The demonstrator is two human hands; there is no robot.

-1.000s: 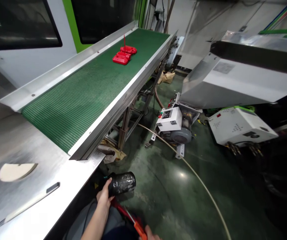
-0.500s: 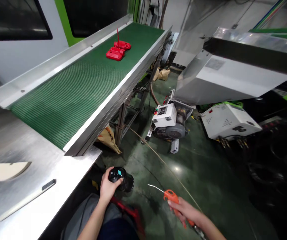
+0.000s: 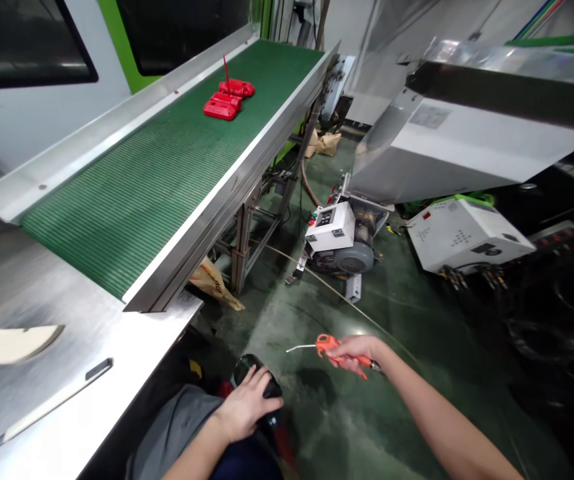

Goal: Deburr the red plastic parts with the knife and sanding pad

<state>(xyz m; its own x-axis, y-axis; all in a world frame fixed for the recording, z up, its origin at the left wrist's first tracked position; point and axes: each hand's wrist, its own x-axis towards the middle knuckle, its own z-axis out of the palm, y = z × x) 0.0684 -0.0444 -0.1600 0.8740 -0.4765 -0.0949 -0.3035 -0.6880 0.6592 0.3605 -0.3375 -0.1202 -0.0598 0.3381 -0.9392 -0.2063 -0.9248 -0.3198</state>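
Note:
My left hand point(image 3: 249, 403) is wrapped over a glossy black, rounded cylindrical object point(image 3: 245, 365), low and close to my lap. The fingers cover much of it, and its exact kind does not show. To the right, my right hand point(image 3: 355, 349) grips an orange air blow gun point(image 3: 323, 343), whose thin bent metal nozzle points left toward the black object without touching it. A hose fitting comes out of the gun's handle end. Red moulded plastic parts point(image 3: 221, 107), one with a thin upright spike, lie on the green conveyor belt point(image 3: 157, 173).
A metal table point(image 3: 91, 340) at the left bears a white-handled knife point(image 3: 49, 403) and a pale half-round piece point(image 3: 21, 343). Right of the conveyor stand a motor unit with a white control box point(image 3: 331, 227), a large metal hopper point(image 3: 467, 153) and a white machine box point(image 3: 469, 233).
My right hand has raised the blow gun and brought it a little left, its nozzle now flatter. My left hand has shifted right and down and turned over the black object.

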